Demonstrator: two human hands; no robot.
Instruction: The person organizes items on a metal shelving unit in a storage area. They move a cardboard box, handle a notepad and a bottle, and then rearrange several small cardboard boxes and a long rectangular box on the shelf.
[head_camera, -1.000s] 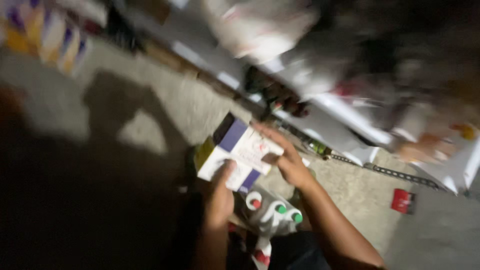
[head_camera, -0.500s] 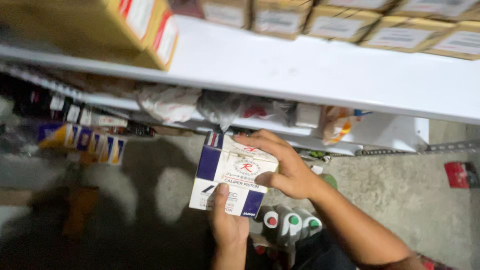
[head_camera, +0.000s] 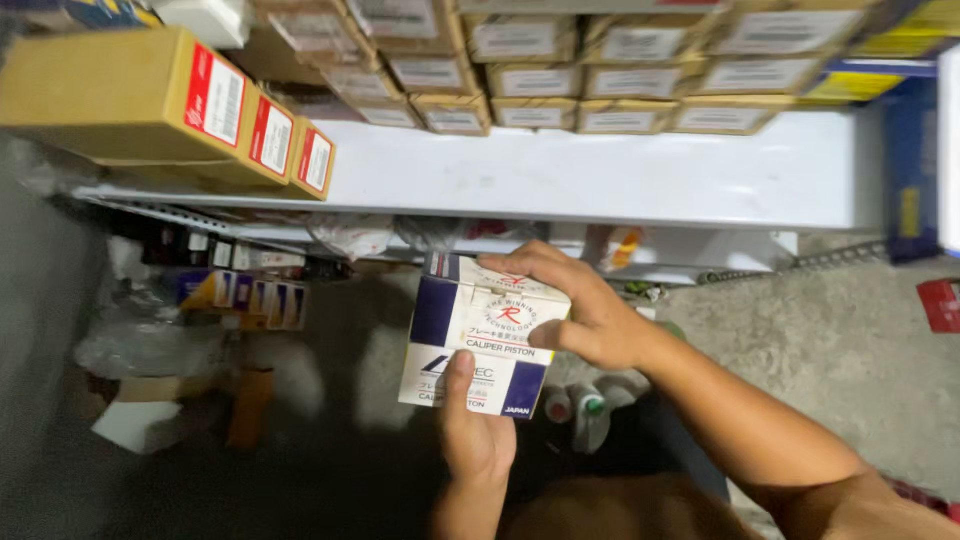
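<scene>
Small white cardboard box with dark blue corner panels and a red emblem (head_camera: 480, 340): held in mid-air in front of the white metal shelf (head_camera: 600, 170), slightly tilted, its printed face turned up toward the camera. Left hand (head_camera: 478, 440): under the box's lower edge, thumb pressed flat up the printed face, fingers hidden behind the box. Right hand (head_camera: 585, 310): closed over the box's upper right corner, fingers curled across the top edge, thumb against the right side. Both hands gripping the box, neither one open.

Just below the box, beside the right wrist: a cluster of pale bottles with red and green caps (head_camera: 585, 410), partly hidden and standing on the ground. Above and behind: the shelf board carrying rows of brown cardboard cartons with white labels (head_camera: 600, 75) packed side by side. At the shelf's left end: a larger tan carton with red-and-white labels (head_camera: 140, 100) jutting out past the edge. Beneath the shelf: crumpled clear plastic bags (head_camera: 350, 235) and a row of small blue and yellow boxes (head_camera: 245, 295), well apart from the hands. Lower right: grey concrete floor (head_camera: 850, 340), with a small red box (head_camera: 942, 303) at the frame's edge.
</scene>
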